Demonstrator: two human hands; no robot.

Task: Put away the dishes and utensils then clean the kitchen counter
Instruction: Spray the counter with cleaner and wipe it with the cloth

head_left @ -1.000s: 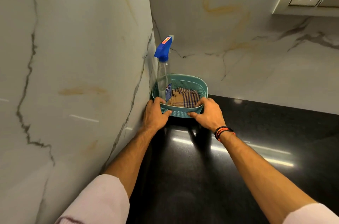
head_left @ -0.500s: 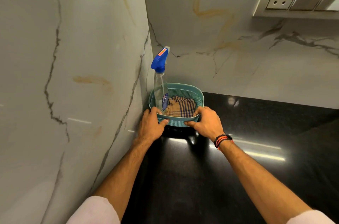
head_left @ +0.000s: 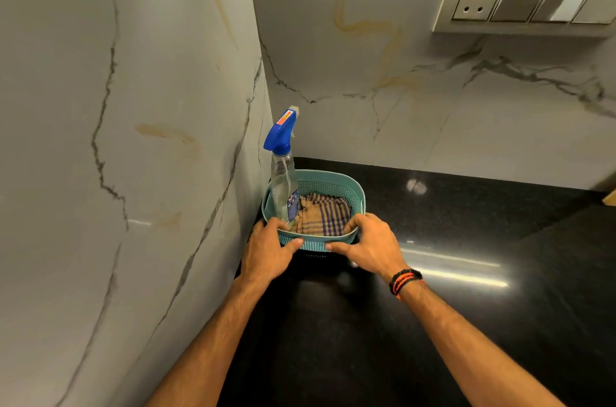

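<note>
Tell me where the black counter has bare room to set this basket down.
Bare black counter runs right of the teal basket, from the back wall toward the near edge, and between the forearms. The corner is crowded: basket against the left wall, with spray bottle, cloth, left hand and right hand gripping.

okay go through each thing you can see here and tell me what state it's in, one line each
basket: on the black counter in the wall corner, gripped at its near rim by both hands
spray bottle: upright in the basket's left side
checked cloth: folded inside the basket
left hand: gripping the near rim
right hand: gripping the near rim
counter: glossy, reflecting lights
wall socket: nothing plugged in
</note>
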